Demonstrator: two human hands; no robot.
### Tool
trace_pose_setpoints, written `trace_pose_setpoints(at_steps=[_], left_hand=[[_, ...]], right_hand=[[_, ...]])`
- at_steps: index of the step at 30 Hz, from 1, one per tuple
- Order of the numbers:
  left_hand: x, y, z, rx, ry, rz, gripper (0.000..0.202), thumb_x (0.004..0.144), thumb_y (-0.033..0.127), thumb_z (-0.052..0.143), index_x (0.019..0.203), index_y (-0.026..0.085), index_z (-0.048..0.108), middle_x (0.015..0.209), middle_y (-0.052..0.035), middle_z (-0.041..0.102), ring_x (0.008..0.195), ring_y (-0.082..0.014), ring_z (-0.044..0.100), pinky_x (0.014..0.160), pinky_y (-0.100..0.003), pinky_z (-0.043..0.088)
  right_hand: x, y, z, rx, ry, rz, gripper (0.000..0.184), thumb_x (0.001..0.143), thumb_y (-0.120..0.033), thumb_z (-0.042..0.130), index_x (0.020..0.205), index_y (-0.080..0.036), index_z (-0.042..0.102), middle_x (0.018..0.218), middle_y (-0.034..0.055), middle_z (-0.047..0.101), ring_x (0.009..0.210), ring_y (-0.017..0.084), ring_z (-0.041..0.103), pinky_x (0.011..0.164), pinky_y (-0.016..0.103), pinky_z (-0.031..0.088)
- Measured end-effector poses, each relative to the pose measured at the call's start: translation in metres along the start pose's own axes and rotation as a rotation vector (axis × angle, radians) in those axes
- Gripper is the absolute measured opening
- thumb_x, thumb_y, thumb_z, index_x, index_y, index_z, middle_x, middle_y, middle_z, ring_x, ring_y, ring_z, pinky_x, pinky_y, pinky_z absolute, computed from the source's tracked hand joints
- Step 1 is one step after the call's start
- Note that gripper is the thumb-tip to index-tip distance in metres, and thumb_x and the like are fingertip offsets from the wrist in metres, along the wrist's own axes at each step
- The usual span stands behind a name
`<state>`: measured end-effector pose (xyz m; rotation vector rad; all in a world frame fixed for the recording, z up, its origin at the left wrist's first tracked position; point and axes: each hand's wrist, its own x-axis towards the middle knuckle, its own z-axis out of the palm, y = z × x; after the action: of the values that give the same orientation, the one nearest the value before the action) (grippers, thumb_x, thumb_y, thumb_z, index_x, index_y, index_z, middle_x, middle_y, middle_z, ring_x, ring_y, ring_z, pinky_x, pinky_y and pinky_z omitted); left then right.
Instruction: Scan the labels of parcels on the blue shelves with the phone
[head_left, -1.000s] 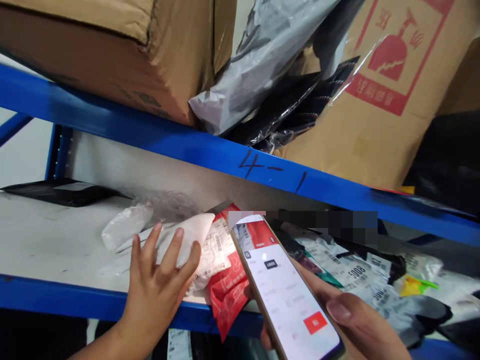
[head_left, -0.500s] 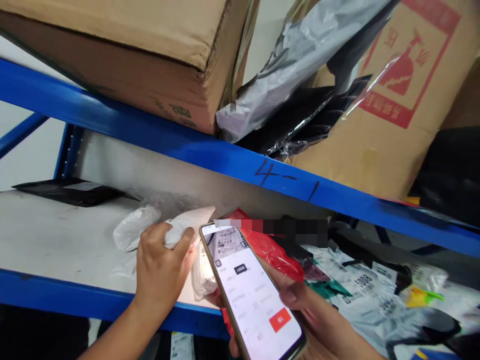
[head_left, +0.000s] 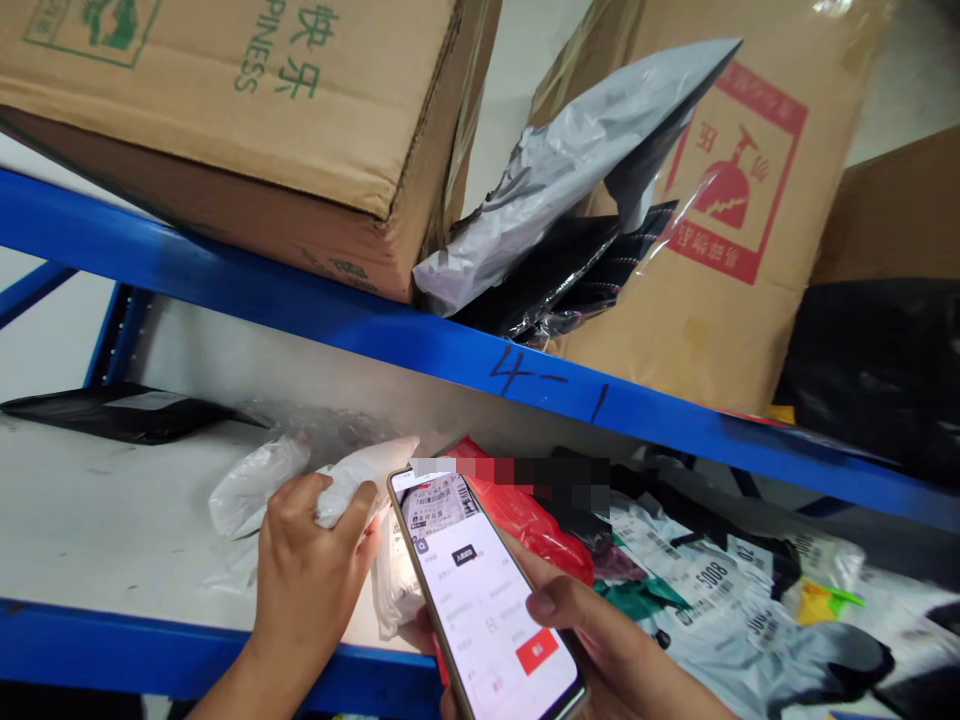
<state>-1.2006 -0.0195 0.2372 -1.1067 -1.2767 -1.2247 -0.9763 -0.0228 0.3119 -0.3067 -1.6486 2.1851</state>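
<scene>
My left hand (head_left: 311, 560) is closed on a white plastic parcel (head_left: 360, 478), pinching its upper part between thumb and fingers. The parcel's labelled lower part (head_left: 397, 580) is lit brightly and partly hidden behind the phone. In my right hand (head_left: 600, 620) is a smartphone (head_left: 491, 600), tilted, its screen toward me. A camera picture of a printed label fills the top of the screen, with a small dark pop-up and a red button lower down. Behind the phone lies a red plastic parcel (head_left: 540, 520). A clear plastic bag (head_left: 259, 480) is left of the white parcel.
A blue shelf beam (head_left: 420, 350) marked "4-1" crosses above my hands. Over it sit large cardboard boxes (head_left: 225, 120) and a grey plastic mailer (head_left: 570, 180). A black parcel (head_left: 127, 412) lies at left; several labelled bags (head_left: 697, 570) are piled at right.
The view has shifted, so the shelf and boxes appear lower and slightly left. Both hands keep their holds on the parcel and phone. The label picture on the screen has changed slightly.
</scene>
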Motion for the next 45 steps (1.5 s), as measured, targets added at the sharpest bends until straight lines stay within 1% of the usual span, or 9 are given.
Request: trace_pose_setpoints(at_steps=[3, 11, 14, 24, 32, 37, 40, 43, 45], left_hand=[[0.0, 0.001, 0.0, 0.009, -0.006, -0.009, 0.032, 0.065, 0.015, 0.077, 0.095, 0.021, 0.07, 0.109, -0.0157, 0.043, 0.101, -0.0328, 0.049, 0.076, -0.049, 0.053], [0.002, 0.0, -0.001, 0.008, 0.012, -0.005, 0.031, 0.064, 0.014, 0.078, 0.093, 0.021, 0.071, 0.109, -0.0153, 0.043, 0.1, -0.0319, 0.049, 0.075, -0.048, 0.055], [0.002, 0.001, -0.001, 0.006, 0.011, -0.002, 0.031, 0.064, 0.014, 0.078, 0.093, 0.021, 0.071, 0.108, -0.015, 0.043, 0.1, -0.0317, 0.049, 0.076, -0.049, 0.055], [0.0, 0.0, 0.0, -0.011, 0.005, -0.008, 0.028, 0.067, 0.017, 0.077, 0.094, 0.022, 0.071, 0.109, -0.0148, 0.043, 0.102, -0.0326, 0.049, 0.076, -0.05, 0.054], [0.001, 0.001, -0.001, 0.008, -0.009, -0.021, 0.023, 0.073, 0.017, 0.072, 0.096, 0.023, 0.071, 0.11, -0.0144, 0.042, 0.105, -0.0318, 0.049, 0.077, -0.048, 0.055], [0.002, 0.002, 0.0, 0.024, -0.017, -0.03, 0.021, 0.075, 0.016, 0.069, 0.094, 0.023, 0.073, 0.11, -0.0146, 0.041, 0.104, -0.0309, 0.048, 0.077, -0.047, 0.055], [0.002, 0.002, -0.001, 0.019, -0.017, -0.033, 0.023, 0.072, 0.016, 0.071, 0.094, 0.022, 0.073, 0.11, -0.0149, 0.041, 0.103, -0.0314, 0.048, 0.076, -0.048, 0.055], [0.002, 0.001, -0.002, 0.011, -0.022, -0.033, 0.026, 0.07, 0.014, 0.073, 0.094, 0.021, 0.073, 0.109, -0.015, 0.041, 0.101, -0.0316, 0.048, 0.076, -0.049, 0.055], [0.003, 0.001, -0.002, 0.008, -0.023, -0.033, 0.026, 0.069, 0.013, 0.073, 0.095, 0.021, 0.073, 0.109, -0.0152, 0.041, 0.101, -0.0319, 0.048, 0.076, -0.05, 0.055]], right_hand=[[0.0, 0.0, 0.0, -0.004, -0.009, 0.01, 0.059, 0.078, -0.022, 0.05, 0.136, -0.019, 0.039, 0.116, 0.0124, 0.067, 0.093, 0.028, 0.072, 0.083, 0.038, 0.049], [0.001, -0.001, 0.002, -0.041, 0.028, 0.017, 0.063, 0.075, -0.023, 0.051, 0.137, -0.022, 0.038, 0.114, 0.0116, 0.067, 0.088, 0.025, 0.07, 0.089, 0.049, 0.045], [0.003, -0.001, -0.001, -0.03, -0.012, 0.01, 0.064, 0.075, -0.022, 0.053, 0.137, -0.02, 0.038, 0.115, 0.0132, 0.066, 0.09, 0.026, 0.069, 0.089, 0.049, 0.045], [0.002, 0.0, -0.005, 0.002, -0.041, 0.001, 0.06, 0.078, -0.018, 0.05, 0.137, -0.017, 0.04, 0.117, 0.0146, 0.066, 0.094, 0.027, 0.071, 0.085, 0.04, 0.049], [0.004, -0.001, 0.001, -0.018, 0.003, 0.018, 0.065, 0.077, -0.019, 0.052, 0.139, -0.019, 0.035, 0.118, 0.015, 0.067, 0.095, 0.027, 0.07, 0.091, 0.047, 0.046], [0.007, -0.003, 0.008, -0.047, 0.053, 0.063, 0.07, 0.073, -0.023, 0.057, 0.14, -0.02, 0.035, 0.116, 0.0133, 0.069, 0.09, 0.026, 0.072, 0.085, 0.04, 0.05], [0.008, -0.003, 0.008, -0.067, 0.071, 0.082, 0.072, 0.075, -0.027, 0.057, 0.142, -0.023, 0.031, 0.12, 0.013, 0.067, 0.095, 0.027, 0.072, 0.081, 0.036, 0.05], [0.012, -0.002, 0.008, -0.065, 0.062, 0.089, 0.067, 0.077, -0.027, 0.056, 0.14, -0.024, 0.033, 0.122, 0.0118, 0.067, 0.097, 0.027, 0.072, 0.074, 0.03, 0.05], [0.016, -0.001, 0.009, -0.047, 0.064, 0.075, 0.063, 0.077, -0.027, 0.056, 0.137, -0.022, 0.036, 0.119, 0.0117, 0.068, 0.097, 0.027, 0.072, 0.074, 0.03, 0.052]])
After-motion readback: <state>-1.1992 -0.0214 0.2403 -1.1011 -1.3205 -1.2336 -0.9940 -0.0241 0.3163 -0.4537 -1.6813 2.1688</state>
